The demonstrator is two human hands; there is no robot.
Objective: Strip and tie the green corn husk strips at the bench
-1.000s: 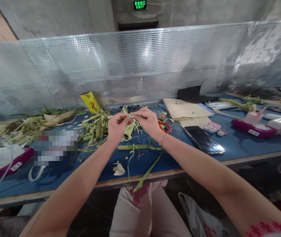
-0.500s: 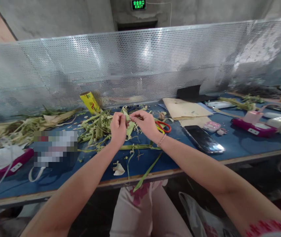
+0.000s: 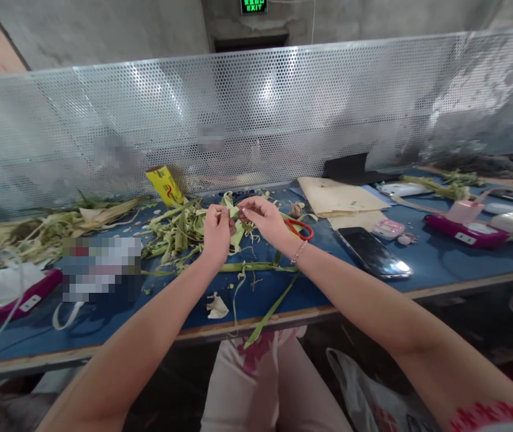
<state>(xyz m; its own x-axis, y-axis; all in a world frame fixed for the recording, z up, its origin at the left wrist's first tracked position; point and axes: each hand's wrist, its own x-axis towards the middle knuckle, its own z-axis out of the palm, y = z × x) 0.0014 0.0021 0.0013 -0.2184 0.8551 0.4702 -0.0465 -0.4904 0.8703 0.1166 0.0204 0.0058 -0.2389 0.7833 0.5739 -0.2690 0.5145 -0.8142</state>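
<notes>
Above the middle of the blue table, my left hand [image 3: 218,233] pinches a pale green husk leaf [image 3: 233,210] between thumb and fingers. My right hand [image 3: 267,223] is close beside it, its bent fingertips drawn together at the leaf's right edge. What lies between those fingertips is too small to make out. Scissors with red and yellow handles [image 3: 300,230] lie just right of the right wrist, partly covered by it. Left of my left hand is a heap of green plant stalks and scraps [image 3: 177,234]. A long green strip [image 3: 272,312] hangs over the table's front edge.
A yellow box [image 3: 165,185] leans near the perforated metal screen [image 3: 256,114]. Dry husks [image 3: 103,219] lie at left, beside a purple tissue pack [image 3: 24,297]. At right are brown paper [image 3: 332,197], a phone [image 3: 373,253], a pink case [image 3: 388,228] and a purple pack [image 3: 465,233].
My right hand has risen slightly, and its fingertips have shifted up along the leaf's edge. My left hand keeps its pinch in nearly the same place.
</notes>
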